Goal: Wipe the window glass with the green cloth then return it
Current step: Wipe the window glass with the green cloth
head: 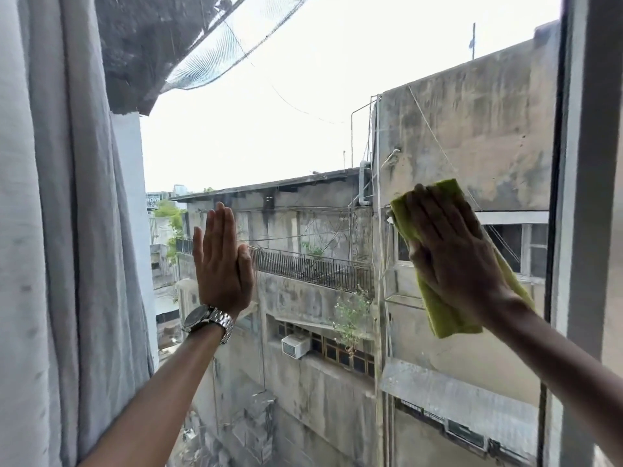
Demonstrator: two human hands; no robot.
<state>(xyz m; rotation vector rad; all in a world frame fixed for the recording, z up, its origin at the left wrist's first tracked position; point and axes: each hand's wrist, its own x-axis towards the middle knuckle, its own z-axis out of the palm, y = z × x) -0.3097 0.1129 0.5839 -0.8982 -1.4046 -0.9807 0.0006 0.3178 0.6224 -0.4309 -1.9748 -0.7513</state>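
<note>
- Right up against the window glass (303,129), the person's right hand (451,254) lies flat on the green cloth (448,315), pinning it to the pane rather than clutching it.
- Its fingers (428,210) are stretched out and slightly spread over the cloth; none curl round an edge.
- The cloth sits on the right part of the glass, near the window frame (586,197), tilted, with its upper corner poking past the fingertips and its lower end hanging below the wrist.
- The left hand (220,264) is raised at the left part of the glass, close beside the curtain (57,230), palm toward the pane, fingers straight and together, holding nothing.
- Whether that palm actually touches the glass I cannot tell from here.
- A metal wristwatch (207,320) sits on the left wrist.
- Through the glass, weathered concrete buildings (472,129) stand across a narrow gap, one with a railed balcony (313,267).
- Netting (215,48) hangs outside past the top left of the glass.
</note>
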